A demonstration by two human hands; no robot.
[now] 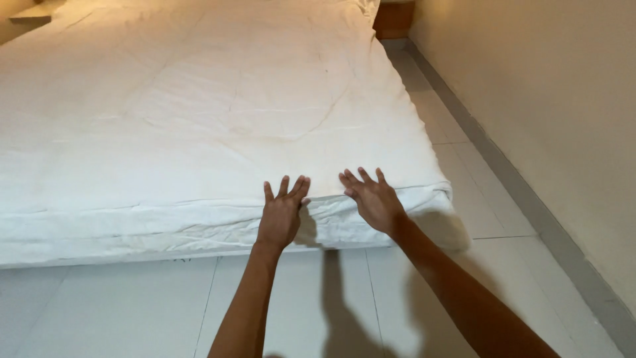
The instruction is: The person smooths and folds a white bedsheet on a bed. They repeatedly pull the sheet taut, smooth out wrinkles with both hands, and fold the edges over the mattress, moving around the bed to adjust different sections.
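Two hands work the foot edge of the white sheet (218, 119): left hand (279, 215) and right hand (376, 202) both spread, palms down. Smoothing outward from each palm, with even pressure, seems best.

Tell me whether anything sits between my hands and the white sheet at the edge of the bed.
Nothing visible does. The left hand and the right hand are spread flat, fingers open, right at the near edge of the white sheet. No object lies on the sheet near them; only shadows fall below on the tiled floor.
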